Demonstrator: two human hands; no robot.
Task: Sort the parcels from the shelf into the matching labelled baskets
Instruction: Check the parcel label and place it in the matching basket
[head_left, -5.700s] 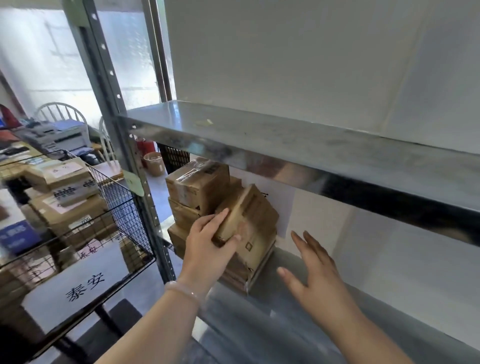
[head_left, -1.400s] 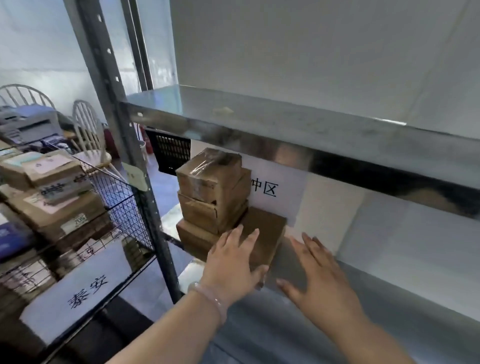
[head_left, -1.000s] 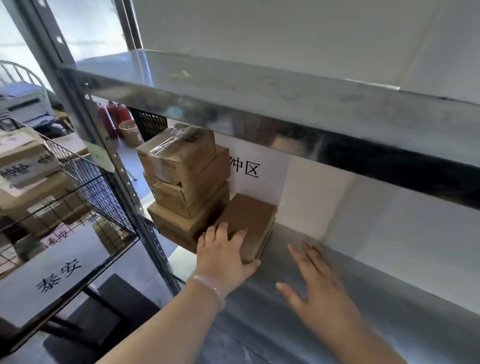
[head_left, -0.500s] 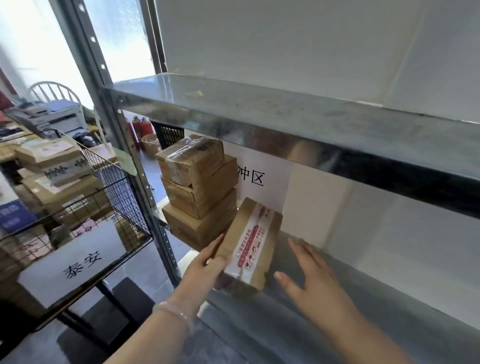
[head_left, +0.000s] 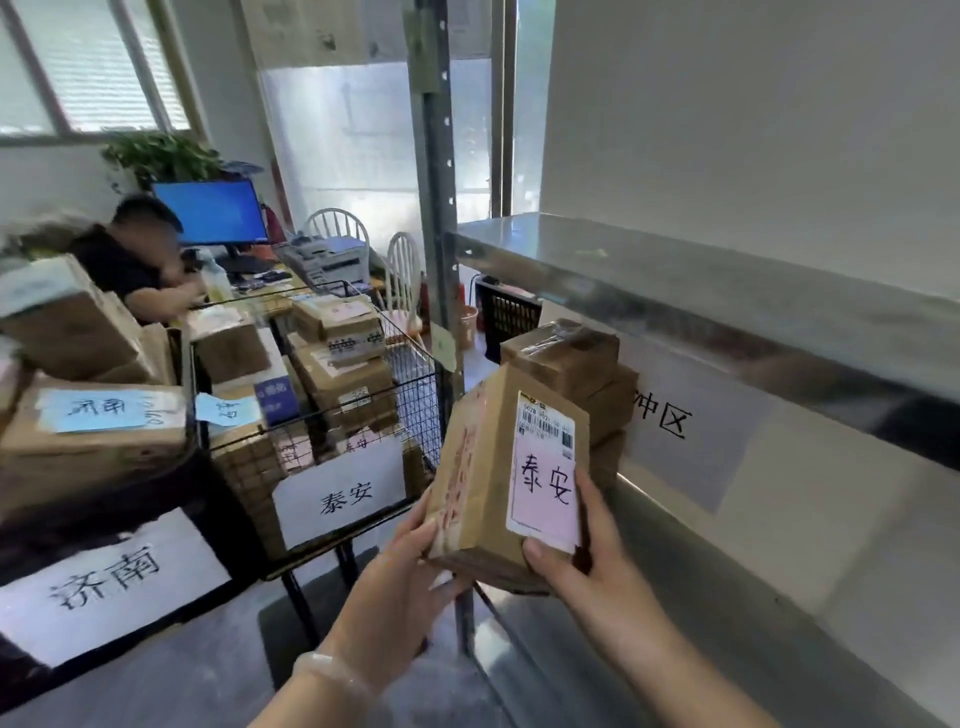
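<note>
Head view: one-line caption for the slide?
Left hand and right hand hold a parcel labelled 泰安, the 泰安 basket just beyond.

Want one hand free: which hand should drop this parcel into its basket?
Left, probably. The left hand grips the parcel on the side nearest the 泰安 basket; the right hand is on the shelf side.

parcel (head_left: 480, 467) | brown carton, upright, in mid-air | pink label (head_left: 545, 486) 泰安 (handwritten)
</note>
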